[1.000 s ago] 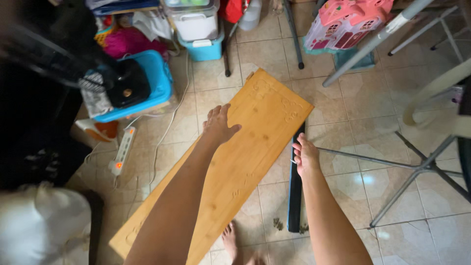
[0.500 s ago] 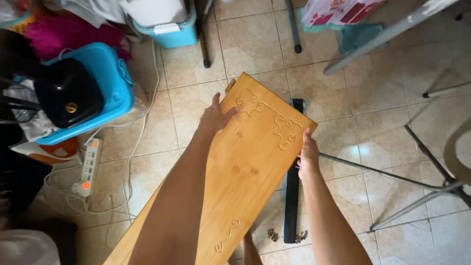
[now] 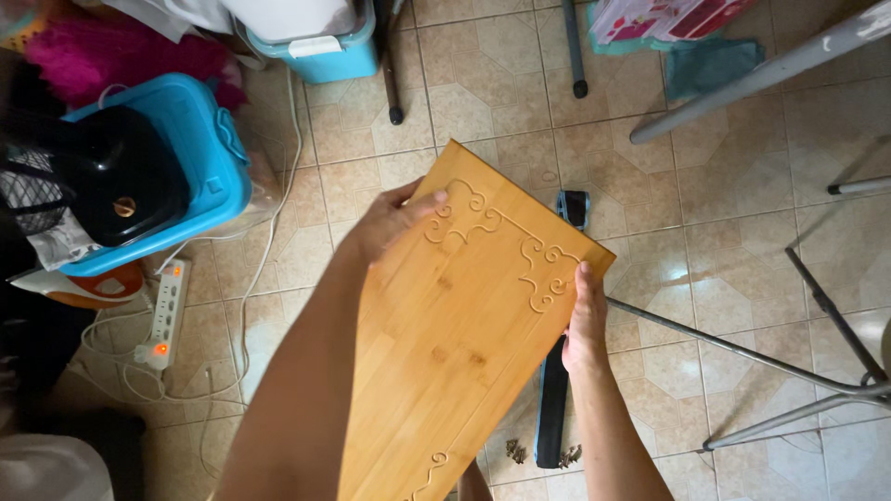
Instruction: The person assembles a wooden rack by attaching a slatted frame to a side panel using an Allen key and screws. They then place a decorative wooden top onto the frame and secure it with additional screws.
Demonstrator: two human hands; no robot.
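Note:
I hold a long wooden board (image 3: 464, 325) with carved scroll patterns near its far end, raised above the tiled floor. My left hand (image 3: 390, 221) grips the board's left edge close to the far corner, thumb on top. My right hand (image 3: 587, 317) clasps the right edge, fingers curled under. A black bar (image 3: 557, 399) lies on the floor beneath the board's right side, partly hidden by it.
A blue plastic bin (image 3: 200, 158) with a black pot on it stands at the left. A white power strip (image 3: 165, 315) and cables lie on the floor. A teal-and-white box (image 3: 316, 46) sits at the back. Grey metal stand legs (image 3: 780, 371) cross the right side.
The board has come up closer to the camera and its carved face now shows. Both hands kept their hold on its edges, moving slightly nearer with it.

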